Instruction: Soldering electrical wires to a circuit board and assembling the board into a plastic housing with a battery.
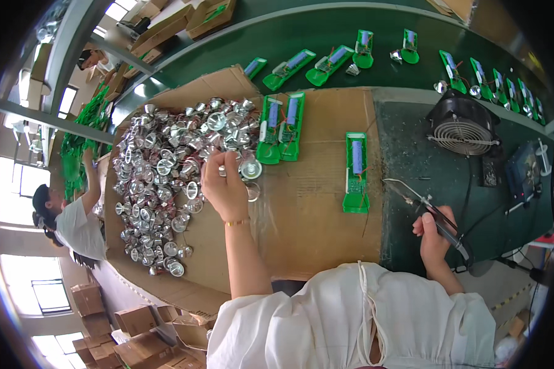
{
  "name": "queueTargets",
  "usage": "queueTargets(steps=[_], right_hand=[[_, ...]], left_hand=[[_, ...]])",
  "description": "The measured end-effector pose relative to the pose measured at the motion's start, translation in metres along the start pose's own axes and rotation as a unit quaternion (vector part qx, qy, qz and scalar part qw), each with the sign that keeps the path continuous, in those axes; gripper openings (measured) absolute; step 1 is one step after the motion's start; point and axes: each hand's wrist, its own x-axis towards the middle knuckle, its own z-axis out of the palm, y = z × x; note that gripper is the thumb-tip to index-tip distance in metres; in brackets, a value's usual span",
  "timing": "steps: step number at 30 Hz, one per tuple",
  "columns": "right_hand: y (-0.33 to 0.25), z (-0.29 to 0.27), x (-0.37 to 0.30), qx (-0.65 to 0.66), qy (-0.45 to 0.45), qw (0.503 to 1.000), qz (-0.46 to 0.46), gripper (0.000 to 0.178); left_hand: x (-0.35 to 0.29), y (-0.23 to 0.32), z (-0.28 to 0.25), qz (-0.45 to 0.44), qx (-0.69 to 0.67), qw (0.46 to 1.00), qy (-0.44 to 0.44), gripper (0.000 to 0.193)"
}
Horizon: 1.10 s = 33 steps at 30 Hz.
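Note:
My left hand [223, 184] reaches over the right side of a heap of silver lamp reflectors [160, 166] with thin wires. Its fingers are drawn together; whatever they grip is hidden among the shiny cups. In my right hand [436, 237] is a soldering iron [443, 221] with a black handle, its thin bent tip pointing up and left. Between the hands, a green plastic housing [356, 203] lies on the cardboard, with a blue battery cell [357, 157], a circuit board and loose wires. Two similar green housings [268, 154] lie side by side beyond my left hand.
More green housings [289, 71] line the dark green bench at the back, several with reflectors beside them. A black fan [461, 126] with a round grille and a dark boxed device [524, 172] stand on the right. Another person [77, 224] works at the left beside green parts [77, 154].

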Motion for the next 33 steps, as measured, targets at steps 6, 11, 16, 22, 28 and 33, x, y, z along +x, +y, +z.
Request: queueTargets(steps=[6,11,16,22,28,33], right_hand=[[-0.014,0.022,0.003,0.019,-0.131,0.991,-0.015,0.018],[-0.003,0.025,0.006,-0.042,-0.162,0.984,-0.061,0.021],[-0.001,0.027,0.004,-0.020,-0.136,0.990,-0.031,0.017],[0.004,0.036,0.007,0.031,-0.117,0.993,0.009,0.017],[0.001,0.040,0.009,0.056,-0.115,0.990,0.053,0.016],[-0.006,0.031,0.006,0.051,-0.106,0.992,0.038,0.016]], left_hand=[[-0.083,0.059,0.005,-0.195,-0.181,0.910,-0.319,0.013],[-0.110,0.058,0.024,-0.140,-0.145,0.916,-0.348,0.012],[-0.116,0.065,0.042,-0.072,-0.148,0.926,-0.340,0.011],[-0.118,0.062,0.051,-0.020,-0.118,0.933,-0.340,0.012],[-0.115,0.065,0.052,-0.014,-0.108,0.937,-0.332,0.013],[-0.115,0.067,0.054,-0.078,-0.135,0.931,-0.331,0.014]])
